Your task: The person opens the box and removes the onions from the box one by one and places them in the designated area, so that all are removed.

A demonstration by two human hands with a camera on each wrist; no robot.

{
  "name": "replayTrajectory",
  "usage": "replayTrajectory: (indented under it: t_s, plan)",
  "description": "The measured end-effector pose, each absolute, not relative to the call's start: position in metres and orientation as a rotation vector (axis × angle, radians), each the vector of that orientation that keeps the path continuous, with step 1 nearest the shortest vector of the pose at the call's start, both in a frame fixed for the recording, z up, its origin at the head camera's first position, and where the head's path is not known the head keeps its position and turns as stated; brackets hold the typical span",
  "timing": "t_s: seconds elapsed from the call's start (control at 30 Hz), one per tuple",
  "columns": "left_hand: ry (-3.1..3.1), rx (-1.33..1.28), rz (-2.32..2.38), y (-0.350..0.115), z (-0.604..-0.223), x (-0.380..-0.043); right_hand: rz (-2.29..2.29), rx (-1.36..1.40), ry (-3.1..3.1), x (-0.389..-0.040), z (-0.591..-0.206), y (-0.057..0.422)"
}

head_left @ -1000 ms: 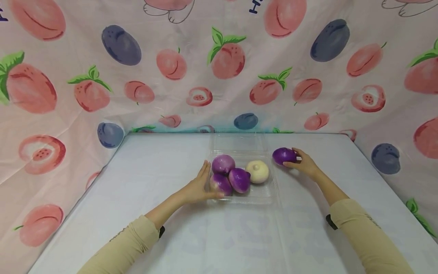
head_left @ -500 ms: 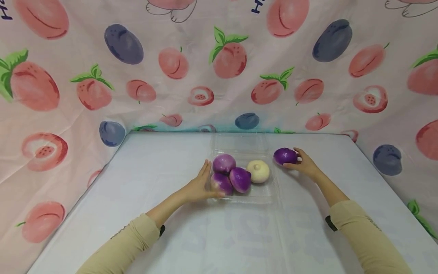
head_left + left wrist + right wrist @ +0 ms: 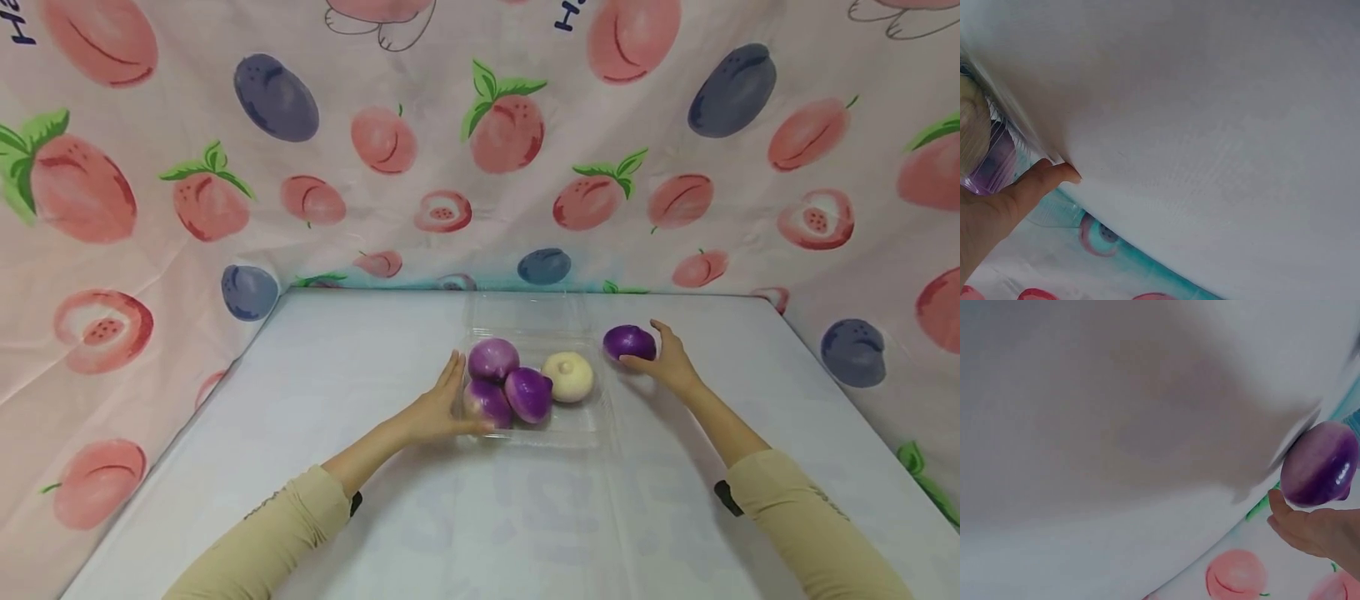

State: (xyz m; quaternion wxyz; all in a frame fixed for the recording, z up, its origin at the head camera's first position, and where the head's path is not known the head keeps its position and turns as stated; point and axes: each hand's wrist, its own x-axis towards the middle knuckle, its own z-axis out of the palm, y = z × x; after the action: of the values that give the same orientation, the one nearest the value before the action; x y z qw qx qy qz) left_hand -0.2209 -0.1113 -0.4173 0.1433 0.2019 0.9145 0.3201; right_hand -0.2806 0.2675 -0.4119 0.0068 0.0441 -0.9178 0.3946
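Observation:
A clear plastic box (image 3: 577,435) lies on the table with its lid (image 3: 528,312) folded open behind. In the box sit three purple onions (image 3: 528,395), pale in places, and a white onion (image 3: 567,377). My left hand (image 3: 431,414) rests against the box's left side and near corner, fingers fairly straight and thumb along the front edge. To the right of the box a glossy purple onion (image 3: 629,343) lies on the table. My right hand (image 3: 671,360) is at its right side, fingers spread away from it; the thumb is close, and whether it touches I cannot tell.
The table has a white cover (image 3: 360,333). A fruit-printed cloth (image 3: 442,108) hangs behind it and along both sides, meeting the table's back edge just behind the lid.
My right hand has loosened from the purple onion, its fingers drawing back to the right while the onion stays on the table. The left hand keeps its place at the box.

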Motion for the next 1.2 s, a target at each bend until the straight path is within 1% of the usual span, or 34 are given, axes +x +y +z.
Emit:
replayTrajectory:
  t_s: [0.47, 0.73, 1.2]
  plan:
    - [2.638, 0.586, 0.903, -0.111, -0.416, -0.22, 1.146, 0.335, -2.652, -0.263, -0.407, 0.251]
    - [2.634, 0.58, 0.913, -0.111, -0.415, -0.22, 1.259, 0.42, -2.73, -0.256, -0.4, 0.242]
    - [2.638, 0.602, 0.929, -0.111, -0.416, -0.221, 1.229, 0.621, -2.758, -0.247, -0.393, 0.225]
